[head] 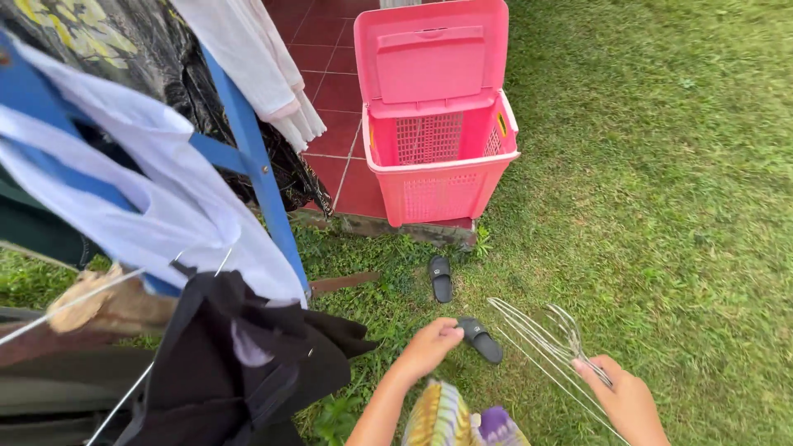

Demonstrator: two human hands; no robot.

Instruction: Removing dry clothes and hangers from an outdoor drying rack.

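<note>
Low in view, the right hand (629, 402) grips a bunch of wire hangers (549, 343) over grass (661, 206). Left hand (429, 347) is loosely curled, holding nothing, just beside a black sandal (481, 339); a second sandal (441, 277) lies beyond. Dark and white clothes (165, 223) hang on a blue rack (256, 165) at left. Farther off, an open pink laundry basket (438, 177) stands on red tiles (330, 83).

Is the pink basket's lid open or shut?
Open. The lid stands raised behind the pink basket, so the mesh inner walls show. The part of the inside in view looks empty; the bottom is hidden.
</note>
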